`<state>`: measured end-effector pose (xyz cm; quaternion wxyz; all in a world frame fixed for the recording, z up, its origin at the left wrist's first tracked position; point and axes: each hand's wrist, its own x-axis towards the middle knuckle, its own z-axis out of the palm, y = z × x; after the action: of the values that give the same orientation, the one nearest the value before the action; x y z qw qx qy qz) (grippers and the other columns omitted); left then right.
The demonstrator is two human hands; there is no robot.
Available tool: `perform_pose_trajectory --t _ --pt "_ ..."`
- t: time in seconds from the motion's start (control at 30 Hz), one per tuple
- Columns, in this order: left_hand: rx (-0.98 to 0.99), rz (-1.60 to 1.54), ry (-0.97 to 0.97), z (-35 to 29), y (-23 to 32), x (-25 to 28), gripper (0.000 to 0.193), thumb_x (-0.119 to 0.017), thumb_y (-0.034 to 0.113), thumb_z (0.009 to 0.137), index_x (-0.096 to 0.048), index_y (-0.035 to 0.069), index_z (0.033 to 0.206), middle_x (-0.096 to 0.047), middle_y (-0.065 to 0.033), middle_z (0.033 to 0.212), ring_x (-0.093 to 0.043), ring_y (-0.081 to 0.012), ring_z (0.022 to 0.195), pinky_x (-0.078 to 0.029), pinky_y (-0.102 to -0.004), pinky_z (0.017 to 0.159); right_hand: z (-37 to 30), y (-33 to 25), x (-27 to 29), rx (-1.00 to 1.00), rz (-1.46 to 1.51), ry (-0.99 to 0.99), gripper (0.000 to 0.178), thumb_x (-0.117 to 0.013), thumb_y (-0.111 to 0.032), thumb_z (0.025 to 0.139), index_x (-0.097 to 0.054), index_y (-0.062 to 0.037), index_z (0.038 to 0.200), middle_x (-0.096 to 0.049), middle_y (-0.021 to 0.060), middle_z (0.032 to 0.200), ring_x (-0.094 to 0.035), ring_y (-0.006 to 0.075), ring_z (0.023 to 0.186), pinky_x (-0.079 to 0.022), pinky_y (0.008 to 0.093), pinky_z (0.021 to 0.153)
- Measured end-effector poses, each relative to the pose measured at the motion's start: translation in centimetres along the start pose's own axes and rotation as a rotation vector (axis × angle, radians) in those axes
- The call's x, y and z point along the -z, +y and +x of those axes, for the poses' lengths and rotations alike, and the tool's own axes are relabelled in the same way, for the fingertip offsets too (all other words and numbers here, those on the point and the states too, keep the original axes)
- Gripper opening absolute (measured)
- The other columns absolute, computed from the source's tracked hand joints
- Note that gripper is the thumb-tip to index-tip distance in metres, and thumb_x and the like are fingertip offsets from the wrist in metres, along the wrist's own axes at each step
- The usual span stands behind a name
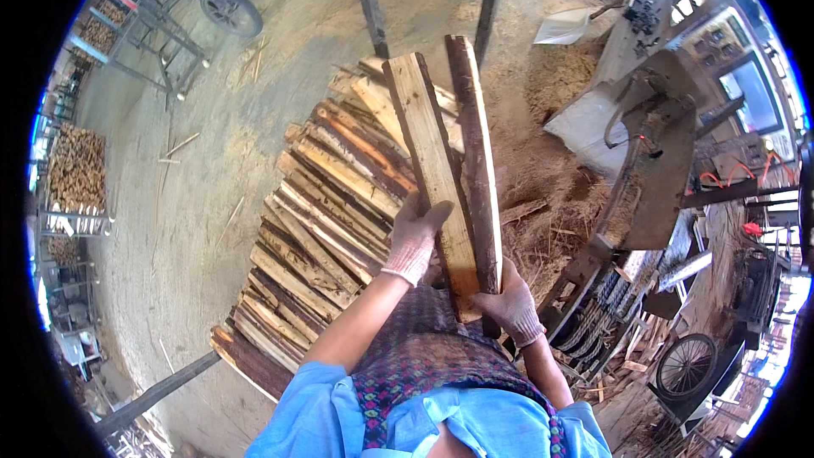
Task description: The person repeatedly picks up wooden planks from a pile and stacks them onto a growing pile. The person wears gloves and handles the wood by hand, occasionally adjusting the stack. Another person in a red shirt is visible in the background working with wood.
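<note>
While both gloved hands grip, the left hand (414, 237) is closed around the pale flat wooden plank (431, 161) and the right hand (509, 301) around the darker narrow bark-edged slat (475, 161), both in the frame's centre. Their lower ends are hidden behind the hands. Below lies the stack of rough wooden slats (322, 229).

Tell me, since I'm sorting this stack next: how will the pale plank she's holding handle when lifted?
Probably stiff: the pale plank stays straight though gripped only near one end by the left hand. Likely rough and splintery, given the sawn surface and gloves. Flat faces suggest it won't roll.
</note>
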<state>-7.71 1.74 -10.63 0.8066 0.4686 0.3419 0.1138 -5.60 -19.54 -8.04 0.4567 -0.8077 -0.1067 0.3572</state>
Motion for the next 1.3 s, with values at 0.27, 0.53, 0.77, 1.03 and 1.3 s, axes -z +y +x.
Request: perform_pose_trajectory --t 0.27,0.53,0.77,1.03,1.3 --pt "-0.140 0.010 -0.123 -2.1 -2.9 -5.9 0.070 -0.079 0.032 0.087 -0.048 -0.006 0.136 -0.063 -0.0132 0.117 -0.063 -0.0245 0.104 -0.051 -0.0367 0.098 -4.0 -1.8 1.4 -0.155 -0.422 0.156 0.101 -0.089 -0.050 0.066 -0.042 0.0021 0.140 -0.064 0.0283 0.123 -0.065 0.0422 0.115 -0.054 0.0501 0.094" --pt "-0.207 -0.076 -0.507 -7.0 -1.0 -14.1 0.069 -0.072 0.016 0.083 -0.042 -0.002 0.143 -0.055 -0.0114 0.129 -0.056 -0.0215 0.117 -0.048 -0.0360 0.103 -5.7 0.3 9.5 0.314 0.162 0.418 0.081 -0.076 -0.047 0.088 -0.044 0.0015 0.145 -0.066 0.0287 0.125 -0.067 0.0341 0.118 -0.052 0.0413 0.099" --pt "-0.572 0.500 -0.977 -8.3 0.3 -17.5 0.076 -0.055 0.032 0.104 -0.020 -0.008 0.158 -0.043 -0.0201 0.151 -0.043 -0.0244 0.137 -0.032 -0.0358 0.115 -12.0 3.8 13.0 0.321 0.488 0.808 0.069 -0.082 -0.018 0.084 -0.050 0.0068 0.140 -0.068 0.0136 0.124 -0.062 0.0162 0.113 -0.050 0.0318 0.100" --pt "0.016 0.525 -0.178 -2.4 -5.0 1.7 0.046 -0.061 0.024 0.097 -0.053 -0.004 0.134 -0.058 -0.0040 0.091 -0.052 -0.0093 0.079 -0.046 -0.0239 0.073 -11.5 12.8 26.9 0.106 0.260 1.264 0.050 -0.074 -0.035 0.095 -0.061 0.0043 0.123 -0.075 0.0129 0.100 -0.070 0.0188 0.087 -0.055 0.0317 0.080" --pt "0.310 0.312 0.380 -6.5 -6.8 18.5 0.038 -0.059 0.036 0.100 -0.060 0.005 0.123 -0.066 -0.0076 0.099 -0.065 -0.0170 0.083 -0.054 -0.0314 0.069 3.4 22.3 37.5 0.121 0.193 0.932 0.039 -0.064 -0.036 0.101 -0.071 -0.0001 0.116 -0.073 0.0056 0.098 -0.063 0.0139 0.083 -0.052 0.0317 0.076"
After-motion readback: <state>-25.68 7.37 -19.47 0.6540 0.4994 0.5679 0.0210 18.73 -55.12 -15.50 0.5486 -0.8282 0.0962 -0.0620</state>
